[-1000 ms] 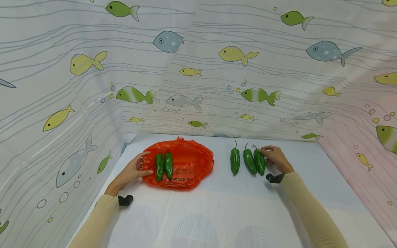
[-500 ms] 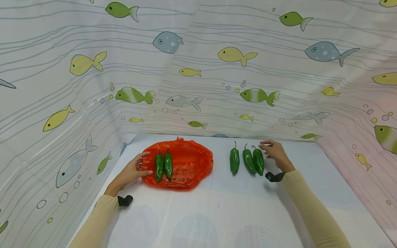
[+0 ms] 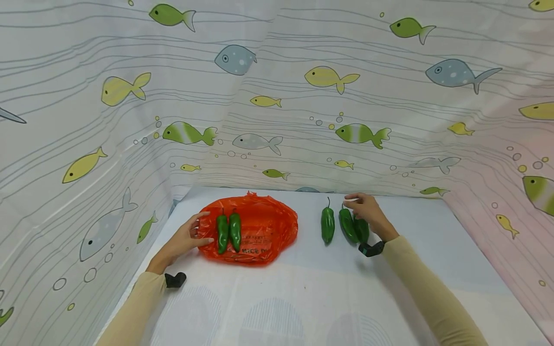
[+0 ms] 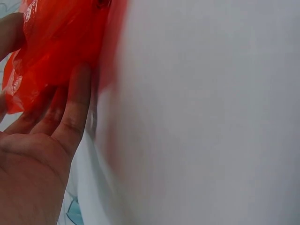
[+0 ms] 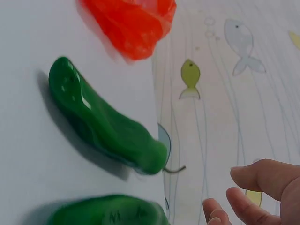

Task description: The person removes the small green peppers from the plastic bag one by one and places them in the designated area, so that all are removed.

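Observation:
A red plastic bag [image 3: 264, 221] lies on the table at left, with two green chili peppers [image 3: 234, 231] side by side on its left part. My left hand [image 3: 183, 236] is at the bag's left edge; in the left wrist view its nearly straight fingers [image 4: 75, 112] touch the red plastic. Three more green chili peppers lie to the right: a left one [image 3: 327, 226], a middle one [image 3: 347, 225] and a right one [image 3: 361, 230]. My right hand [image 3: 368, 211] hovers over the upper ends of the middle and right peppers, holding nothing, and partly covers the right one.
A white table [image 3: 294, 283] with a faint printed pattern carries everything. Fish-printed cloth [image 3: 303, 144] hangs behind and along both sides. Black wrist cameras [image 3: 175, 280] sit on both forearms.
My right hand has left the rightmost pepper and shifted leftward over the middle one, with no pepper in it. The left hand, bag and peppers stay put.

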`<state>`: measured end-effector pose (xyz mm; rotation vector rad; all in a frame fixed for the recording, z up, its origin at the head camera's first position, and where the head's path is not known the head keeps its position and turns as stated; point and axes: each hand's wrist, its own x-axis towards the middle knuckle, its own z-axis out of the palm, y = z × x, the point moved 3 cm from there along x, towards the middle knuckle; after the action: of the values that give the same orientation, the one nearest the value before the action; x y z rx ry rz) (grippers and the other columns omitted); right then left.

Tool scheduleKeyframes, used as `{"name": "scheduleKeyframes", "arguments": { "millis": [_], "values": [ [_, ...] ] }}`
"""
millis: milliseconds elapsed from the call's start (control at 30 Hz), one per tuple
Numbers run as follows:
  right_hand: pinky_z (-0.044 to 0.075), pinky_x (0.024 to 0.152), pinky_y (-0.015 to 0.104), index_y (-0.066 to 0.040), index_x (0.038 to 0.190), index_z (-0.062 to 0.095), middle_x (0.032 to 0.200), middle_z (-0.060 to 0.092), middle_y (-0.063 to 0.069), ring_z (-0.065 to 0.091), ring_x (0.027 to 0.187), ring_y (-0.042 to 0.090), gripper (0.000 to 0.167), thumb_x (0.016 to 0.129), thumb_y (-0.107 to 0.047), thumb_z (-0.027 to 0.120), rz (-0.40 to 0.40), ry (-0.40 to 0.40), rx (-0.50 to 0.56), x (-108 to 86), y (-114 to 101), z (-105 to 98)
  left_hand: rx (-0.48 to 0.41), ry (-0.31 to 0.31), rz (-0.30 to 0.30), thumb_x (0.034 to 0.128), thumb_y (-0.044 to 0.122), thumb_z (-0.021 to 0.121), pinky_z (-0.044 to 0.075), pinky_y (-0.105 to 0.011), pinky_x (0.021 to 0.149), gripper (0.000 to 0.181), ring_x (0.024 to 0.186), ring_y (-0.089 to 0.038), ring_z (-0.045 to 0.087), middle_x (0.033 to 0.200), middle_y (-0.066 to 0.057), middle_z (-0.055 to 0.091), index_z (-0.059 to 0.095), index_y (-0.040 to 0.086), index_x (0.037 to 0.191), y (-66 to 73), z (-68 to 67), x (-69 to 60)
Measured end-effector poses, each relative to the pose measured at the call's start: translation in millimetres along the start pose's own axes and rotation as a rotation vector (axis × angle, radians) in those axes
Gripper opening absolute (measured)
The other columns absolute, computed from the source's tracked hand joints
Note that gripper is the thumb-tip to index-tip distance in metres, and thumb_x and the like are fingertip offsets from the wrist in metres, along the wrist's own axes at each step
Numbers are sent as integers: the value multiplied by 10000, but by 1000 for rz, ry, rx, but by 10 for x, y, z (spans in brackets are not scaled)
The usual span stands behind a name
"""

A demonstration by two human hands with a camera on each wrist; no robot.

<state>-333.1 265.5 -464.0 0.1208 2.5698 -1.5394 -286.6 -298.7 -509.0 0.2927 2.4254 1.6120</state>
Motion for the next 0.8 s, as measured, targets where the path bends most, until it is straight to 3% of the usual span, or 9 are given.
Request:
{"name": "scheduleKeyframes", "arguments": {
  "millis": [300, 567, 800],
  "values": [
    [542, 801, 415, -35, 1390, 594, 1249, 618, 193, 565, 1059, 426, 452, 1026, -298, 647, -86, -34, -21, -55, -200, 212, -8, 1, 15, 903, 132, 804, 545, -422, 988, 847, 1340, -471, 480, 1578, -215, 359, 310, 178, 1589, -13, 16, 5],
    [532, 889, 545, -49, 1366, 613, 1233, 634, 166, 567, 1094, 451, 427, 1022, -298, 652, -137, -71, -4, -65, -302, 403, 0, 5, 27, 903, 147, 807, 547, -436, 986, 840, 1309, -456, 512, 1532, -228, 413, 317, 177, 1584, -3, 26, 29],
    [537, 845, 477, -99, 1328, 642, 1190, 632, 137, 559, 1038, 393, 386, 1007, -308, 682, -125, -113, 32, -68, -432, 615, 1, 8, 27, 894, 154, 816, 527, -489, 1009, 842, 1321, -463, 501, 1533, -228, 416, 326, 178, 1579, 7, 30, 26]
  ]
}}
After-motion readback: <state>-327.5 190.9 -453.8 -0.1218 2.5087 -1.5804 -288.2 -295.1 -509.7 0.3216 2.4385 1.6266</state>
